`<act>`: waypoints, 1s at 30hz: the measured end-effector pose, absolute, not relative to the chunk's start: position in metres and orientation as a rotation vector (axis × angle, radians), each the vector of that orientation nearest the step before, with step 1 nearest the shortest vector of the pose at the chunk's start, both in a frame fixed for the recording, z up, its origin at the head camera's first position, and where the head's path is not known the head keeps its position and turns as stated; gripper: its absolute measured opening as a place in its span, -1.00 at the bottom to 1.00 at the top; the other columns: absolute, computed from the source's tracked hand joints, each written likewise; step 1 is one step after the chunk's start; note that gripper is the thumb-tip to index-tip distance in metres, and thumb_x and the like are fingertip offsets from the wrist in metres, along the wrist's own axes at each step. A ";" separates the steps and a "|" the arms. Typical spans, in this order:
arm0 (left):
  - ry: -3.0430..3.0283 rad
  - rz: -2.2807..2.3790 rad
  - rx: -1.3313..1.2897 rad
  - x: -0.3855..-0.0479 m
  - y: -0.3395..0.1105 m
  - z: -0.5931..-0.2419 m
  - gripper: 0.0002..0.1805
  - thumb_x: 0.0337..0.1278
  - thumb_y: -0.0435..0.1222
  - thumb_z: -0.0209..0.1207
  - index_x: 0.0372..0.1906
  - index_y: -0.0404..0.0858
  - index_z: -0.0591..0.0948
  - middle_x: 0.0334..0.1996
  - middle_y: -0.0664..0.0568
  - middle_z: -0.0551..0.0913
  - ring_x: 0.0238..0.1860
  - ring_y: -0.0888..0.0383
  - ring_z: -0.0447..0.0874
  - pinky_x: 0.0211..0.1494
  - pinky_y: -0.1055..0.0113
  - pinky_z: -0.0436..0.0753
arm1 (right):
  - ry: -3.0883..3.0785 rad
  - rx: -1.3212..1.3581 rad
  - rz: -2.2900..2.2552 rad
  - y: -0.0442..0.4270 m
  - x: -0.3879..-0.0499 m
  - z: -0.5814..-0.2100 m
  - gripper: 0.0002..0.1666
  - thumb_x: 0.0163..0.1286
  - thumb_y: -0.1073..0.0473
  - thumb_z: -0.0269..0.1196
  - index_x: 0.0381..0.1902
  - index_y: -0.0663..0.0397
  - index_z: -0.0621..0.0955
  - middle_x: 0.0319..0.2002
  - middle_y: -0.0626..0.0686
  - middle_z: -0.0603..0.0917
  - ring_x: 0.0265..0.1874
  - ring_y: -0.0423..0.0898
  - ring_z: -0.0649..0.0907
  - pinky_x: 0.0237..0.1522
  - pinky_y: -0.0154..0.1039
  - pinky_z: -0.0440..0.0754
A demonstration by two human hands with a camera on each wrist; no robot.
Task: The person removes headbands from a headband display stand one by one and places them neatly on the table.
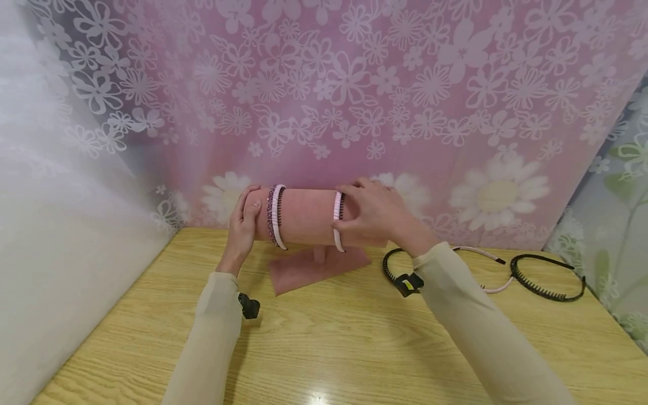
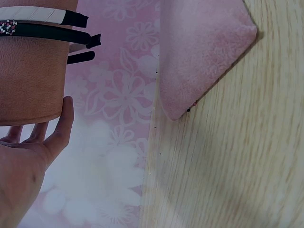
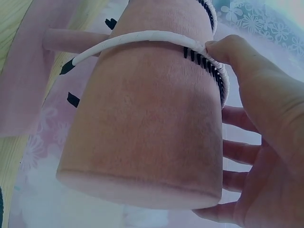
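Observation:
A pink padded headband stand (image 1: 309, 216) has a horizontal roll on a short post and a flat base (image 1: 319, 271). My left hand (image 1: 244, 216) grips the roll's left end, thumb in front. Beside it, a purple glittery headband (image 1: 271, 216) and a white toothed headband (image 1: 276, 211) sit round the roll, side by side. Further right is a pale pink toothed headband (image 1: 337, 216), also round the roll. My right hand (image 1: 372, 208) holds this one, thumb on its front edge (image 3: 207, 46) and fingers reaching behind the roll.
Right of the stand, a black toothed headband (image 1: 541, 292) lies on the wooden table (image 1: 324, 337). Near it are a pink headband (image 1: 478, 250) and another black one (image 1: 387, 264), both partly behind my right forearm. A flowered pink curtain (image 1: 324, 112) hangs behind the table.

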State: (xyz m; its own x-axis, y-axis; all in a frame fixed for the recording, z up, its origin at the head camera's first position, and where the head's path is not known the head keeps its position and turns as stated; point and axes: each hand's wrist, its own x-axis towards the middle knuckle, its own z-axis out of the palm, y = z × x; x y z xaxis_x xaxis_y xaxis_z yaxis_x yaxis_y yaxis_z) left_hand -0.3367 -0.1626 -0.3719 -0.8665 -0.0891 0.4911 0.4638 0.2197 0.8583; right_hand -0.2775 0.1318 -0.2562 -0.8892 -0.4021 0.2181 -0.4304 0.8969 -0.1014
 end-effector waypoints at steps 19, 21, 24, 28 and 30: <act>-2.068 -1.655 -0.350 -0.337 -0.163 -0.373 -0.50 0.52 0.02 -0.03 0.45 0.07 0.43 0.40 0.05 0.51 0.23 -0.10 0.53 0.35 -0.09 0.43 | -2.850 0.658 0.272 0.154 -0.273 -0.258 0.00 0.16 -0.30 0.41 0.49 -0.05 0.43 0.33 0.19 0.49 0.24 0.22 0.55 0.10 0.24 0.62; -2.069 -1.658 -0.348 -0.337 -0.163 -0.373 -0.50 0.52 0.02 -0.03 0.45 0.08 0.44 0.40 0.06 0.51 0.23 -0.09 0.53 0.34 -0.07 0.43 | -2.847 0.659 0.273 0.156 -0.273 -0.258 -0.01 0.17 -0.29 0.40 0.49 -0.04 0.43 0.32 0.20 0.50 0.21 0.21 0.56 0.08 0.23 0.63; -2.063 -1.662 -0.351 -0.337 -0.163 -0.373 -0.51 0.53 0.01 -0.03 0.45 0.07 0.44 0.39 0.05 0.51 0.23 -0.08 0.53 0.34 -0.05 0.44 | -2.848 0.657 0.282 0.158 -0.272 -0.258 -0.01 0.18 -0.29 0.41 0.49 -0.04 0.43 0.30 0.19 0.50 0.18 0.20 0.57 0.06 0.22 0.64; -2.056 -1.660 -0.359 -0.337 -0.163 -0.373 -0.50 0.53 0.00 -0.03 0.45 0.02 0.43 0.40 0.04 0.51 0.23 -0.07 0.53 0.35 -0.04 0.44 | -2.854 0.648 0.311 0.160 -0.272 -0.258 -0.02 0.18 -0.28 0.42 0.49 -0.05 0.43 0.31 0.18 0.49 0.19 0.20 0.57 0.07 0.23 0.63; -2.055 -1.656 -0.362 -0.338 -0.163 -0.374 -0.49 0.53 0.00 -0.03 0.45 0.01 0.43 0.39 0.04 0.52 0.23 -0.06 0.53 0.34 -0.04 0.44 | -2.857 0.641 0.324 0.162 -0.272 -0.259 -0.02 0.18 -0.28 0.42 0.49 -0.07 0.43 0.32 0.18 0.48 0.21 0.19 0.56 0.09 0.24 0.62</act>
State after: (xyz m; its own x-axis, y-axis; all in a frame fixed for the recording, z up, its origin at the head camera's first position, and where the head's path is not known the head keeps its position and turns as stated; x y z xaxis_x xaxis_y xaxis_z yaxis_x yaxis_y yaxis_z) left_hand -0.3375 -0.1627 -0.3737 -0.8530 -0.0878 0.5144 0.4840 0.2353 0.8428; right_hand -0.2717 0.1618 -0.2590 -0.8870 -0.3968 0.2360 -0.4395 0.8823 -0.1687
